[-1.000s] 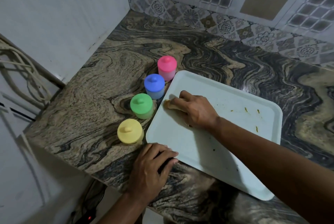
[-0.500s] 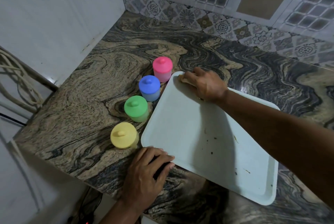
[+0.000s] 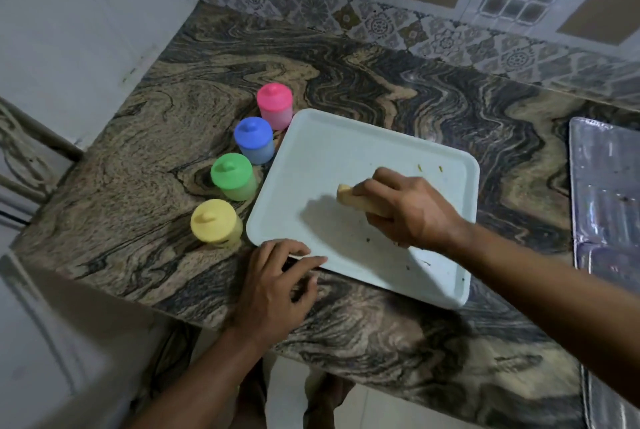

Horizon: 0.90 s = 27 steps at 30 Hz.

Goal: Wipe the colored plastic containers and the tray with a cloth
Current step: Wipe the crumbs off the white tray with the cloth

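A pale rectangular plastic tray (image 3: 332,165) with rounded corners lies on the swirled stone countertop (image 3: 450,109), reaching its front edge. The right hand (image 3: 408,210) grips a tan folded cloth (image 3: 356,201) mid-tray. The left hand (image 3: 277,286), fingers spread straight, presses the tray's near-left corner. Pink (image 3: 274,106), blue (image 3: 253,139), green (image 3: 231,175) and yellow (image 3: 214,223) lidded plastic containers line its left edge.

no readable text, view slightly blurred

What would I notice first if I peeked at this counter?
Four bright pots stand in a row left of the white tray: pink pot, blue pot, green pot, yellow pot. On the tray, the right hand grips a tan cloth.
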Each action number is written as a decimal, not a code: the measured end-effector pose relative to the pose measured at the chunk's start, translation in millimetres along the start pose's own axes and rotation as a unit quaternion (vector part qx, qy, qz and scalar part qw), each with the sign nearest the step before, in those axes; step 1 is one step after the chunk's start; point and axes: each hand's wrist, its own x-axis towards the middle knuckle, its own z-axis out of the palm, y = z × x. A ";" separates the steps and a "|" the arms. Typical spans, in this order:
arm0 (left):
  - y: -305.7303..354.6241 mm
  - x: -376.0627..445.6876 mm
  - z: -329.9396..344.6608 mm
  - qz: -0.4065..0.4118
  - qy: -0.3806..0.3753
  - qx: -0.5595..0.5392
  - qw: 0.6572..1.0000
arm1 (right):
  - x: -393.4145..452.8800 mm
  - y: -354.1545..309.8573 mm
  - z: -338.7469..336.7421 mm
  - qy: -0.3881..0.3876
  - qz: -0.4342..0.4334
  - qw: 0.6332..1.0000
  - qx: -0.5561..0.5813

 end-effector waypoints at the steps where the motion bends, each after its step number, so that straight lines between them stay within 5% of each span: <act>1: 7.7 1.2 6.2 0.017 -0.010 -0.008 1.000 | -16.2 -8.1 11.2 -0.018 -0.009 1.000 0.017; 9: 21.9 9.9 31.9 0.052 -0.033 -0.030 0.998 | -36.2 -7.0 57.5 -0.055 -0.068 0.996 0.013; 17: 20.3 8.6 31.3 0.037 -0.046 -0.034 0.998 | 38.7 83.9 39.1 -0.021 0.028 0.999 -0.015; 27: 22.2 9.0 32.9 0.047 -0.028 -0.019 0.998 | 64.0 133.7 14.6 -0.030 0.010 0.990 -0.139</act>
